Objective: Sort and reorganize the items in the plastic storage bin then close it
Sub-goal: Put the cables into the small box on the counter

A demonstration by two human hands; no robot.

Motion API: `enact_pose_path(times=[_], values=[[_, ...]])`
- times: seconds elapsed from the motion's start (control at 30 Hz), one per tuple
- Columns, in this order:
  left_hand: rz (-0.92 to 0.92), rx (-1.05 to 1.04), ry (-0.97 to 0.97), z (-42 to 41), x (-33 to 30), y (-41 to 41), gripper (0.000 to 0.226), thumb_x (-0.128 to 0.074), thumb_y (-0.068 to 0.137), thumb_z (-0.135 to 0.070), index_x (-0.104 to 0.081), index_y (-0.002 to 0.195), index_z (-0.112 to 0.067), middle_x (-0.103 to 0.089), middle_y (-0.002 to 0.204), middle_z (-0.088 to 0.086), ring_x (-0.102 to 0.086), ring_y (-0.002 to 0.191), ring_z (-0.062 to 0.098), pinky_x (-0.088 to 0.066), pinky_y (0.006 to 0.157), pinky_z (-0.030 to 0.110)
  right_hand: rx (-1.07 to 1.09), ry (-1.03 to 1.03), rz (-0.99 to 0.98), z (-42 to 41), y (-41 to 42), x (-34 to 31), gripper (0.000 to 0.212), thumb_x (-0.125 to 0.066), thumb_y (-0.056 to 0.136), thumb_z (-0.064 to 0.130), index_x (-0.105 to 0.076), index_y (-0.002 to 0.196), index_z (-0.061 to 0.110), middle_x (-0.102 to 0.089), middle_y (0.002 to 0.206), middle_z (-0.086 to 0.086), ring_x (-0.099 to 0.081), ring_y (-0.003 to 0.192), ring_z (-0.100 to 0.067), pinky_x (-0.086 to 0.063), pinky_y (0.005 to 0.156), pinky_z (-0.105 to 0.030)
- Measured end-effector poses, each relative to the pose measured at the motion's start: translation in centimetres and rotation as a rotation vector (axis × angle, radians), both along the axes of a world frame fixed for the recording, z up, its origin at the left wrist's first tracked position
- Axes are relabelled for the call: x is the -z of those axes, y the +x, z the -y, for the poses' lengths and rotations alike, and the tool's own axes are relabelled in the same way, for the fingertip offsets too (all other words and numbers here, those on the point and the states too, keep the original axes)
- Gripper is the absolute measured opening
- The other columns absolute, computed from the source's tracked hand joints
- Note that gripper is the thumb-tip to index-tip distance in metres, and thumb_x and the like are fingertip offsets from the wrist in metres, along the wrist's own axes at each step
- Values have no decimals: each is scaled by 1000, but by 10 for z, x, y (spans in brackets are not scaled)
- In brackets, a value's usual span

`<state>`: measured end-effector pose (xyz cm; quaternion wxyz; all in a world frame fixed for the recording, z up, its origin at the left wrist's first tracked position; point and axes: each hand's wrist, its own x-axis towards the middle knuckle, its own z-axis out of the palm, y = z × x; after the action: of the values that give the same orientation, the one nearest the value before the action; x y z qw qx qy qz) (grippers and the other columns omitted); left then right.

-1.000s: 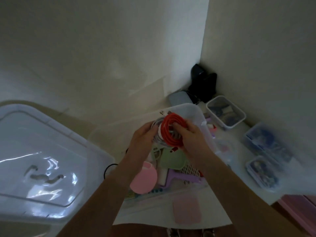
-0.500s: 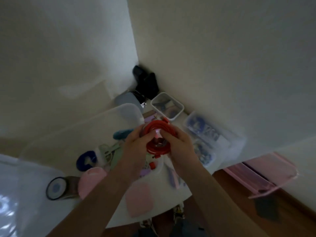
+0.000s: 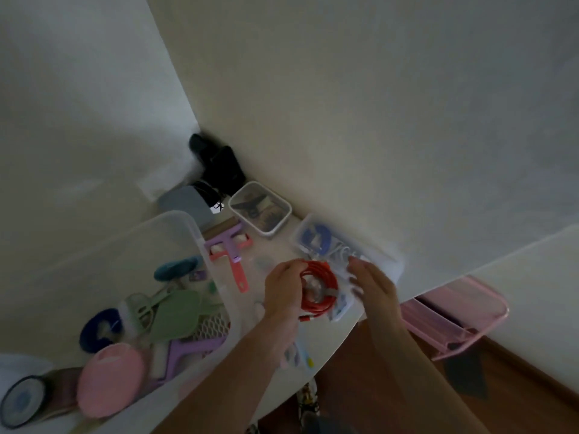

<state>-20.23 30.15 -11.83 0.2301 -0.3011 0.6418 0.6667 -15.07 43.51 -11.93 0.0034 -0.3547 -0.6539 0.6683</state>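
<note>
Sorting step in hand: one item out of the bin and being placed among the small containers on the white worktop (image 3: 275, 255).

- Coiled red cable (image 3: 318, 291), looped into a flat ring with a plug end at its lower edge. Location: outside the bin, over the worktop, above a small clear plastic packet (image 3: 341, 305) with blue-and-white contents (blurred; not identifiable).
- Left hand (image 3: 282, 296): fingers curled round the left side of the coil, gripping it.
- Right hand (image 3: 372, 286): fingers fairly straight, laid along the right side of the coil and packet; they seem to steady rather than clasp, though blur leaves this uncertain.
- Large translucent plastic storage bin (image 3: 200, 242): open, to the left of the hands, holding a green paddle-shaped brush (image 3: 178, 314), a round pink case (image 3: 109, 380), a dark blue ring-shaped scrunchie (image 3: 100, 328) and a lilac handled tool (image 3: 185, 350). No lid is on it.
- On the worktop beyond: a pink-and-lilac lint roller (image 3: 232, 252), a small clear rectangular tub (image 3: 260, 208), a clear lidded box with blue items (image 3: 316, 239).

Judgement: the task is at an early-to-middle stage, since the bin is not yet closed. The next move likely calls for setting the coil down flat without letting its loops spring apart, then releasing it.
</note>
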Motion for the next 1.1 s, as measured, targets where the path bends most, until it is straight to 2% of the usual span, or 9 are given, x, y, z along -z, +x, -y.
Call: enact_pose_path(times=[0.13, 0.2, 0.3, 0.47, 0.63, 0.8, 0.9, 0.97, 1.1], values=[[34, -69, -167, -10, 30, -12, 31, -65, 88, -48, -69, 84, -17, -71, 91, 12, -69, 84, 28, -58, 87, 46, -572, 1206, 210, -40, -20, 51, 51, -77, 77, 37, -57, 122, 25, -54, 126, 0, -55, 108, -23, -49, 84, -35], [76, -77, -208, -12, 41, -26, 44, -57, 93, -53, -69, 92, -11, -72, 97, 17, -69, 95, 37, -57, 91, 49, -776, 1388, 324, -41, -26, 64, 70, -87, 59, 23, -56, 122, 16, -54, 119, -11, -56, 95, -29, -50, 70, -38], [186, -60, -192, -18, 60, -50, 58, -57, 90, -51, -67, 114, 1, -71, 110, 22, -68, 103, 41, -57, 88, 43, -773, 1523, 304, -42, -26, 78, 72, -83, 45, -2, -61, 113, 6, -58, 103, -17, -55, 76, -30, -47, 51, -33], [236, 26, -2, -36, 65, -70, 25, -60, 95, -34, -63, 88, -11, -58, 68, 8, -50, 54, 20, -41, 53, 24, -751, 1612, 189, -49, -17, 91, 55, -76, 51, -5, -61, 103, 4, -56, 92, -13, -53, 70, -25, -43, 42, -29], [176, 91, -93, -33, 74, -75, 36, -61, 96, -34, -59, 68, -11, -49, 48, 3, -39, 39, 16, -35, 45, 25, -779, 1543, 185, -57, -11, 87, 50, -80, 54, 2, -63, 101, 7, -61, 93, -9, -57, 73, -25, -43, 44, -31], [153, 119, -113, -28, 71, -81, 33, -66, 92, -38, -64, 77, -8, -53, 59, 7, -43, 48, 19, -39, 47, 26, -857, 1377, 239, -72, -15, 62, 42, -63, 89, 35, -55, 129, 25, -59, 127, 5, -59, 107, -17, -50, 81, -34], [153, 130, -134, -26, 68, -84, 32, -71, 89, -39, -65, 78, -9, -55, 65, 8, -45, 50, 19, -40, 40, 23, -797, 1242, 177, -86, -15, 51, 45, -60, 91, 43, -55, 135, 31, -58, 132, 11, -59, 115, -13, -49, 93, -33], [147, 151, -145, -25, 65, -86, 31, -70, 90, -36, -64, 77, -8, -56, 65, 9, -46, 49, 19, -40, 39, 22, -785, 1246, 131, -88, -13, 52, 42, -64, 89, 42, -61, 130, 30, -61, 128, 10, -61, 111, -14, -52, 88, -34], [81, 255, -279, -22, 63, -88, 37, -59, 98, -30, -58, 67, -9, -50, 54, 7, -40, 29, 14, -36, 40, 24, -756, 1378, 30, -82, -5, 70, 31, -85, 70, 29, -74, 98, 20, -71, 101, 4, -65, 83, -17, -54, 53, -31]])
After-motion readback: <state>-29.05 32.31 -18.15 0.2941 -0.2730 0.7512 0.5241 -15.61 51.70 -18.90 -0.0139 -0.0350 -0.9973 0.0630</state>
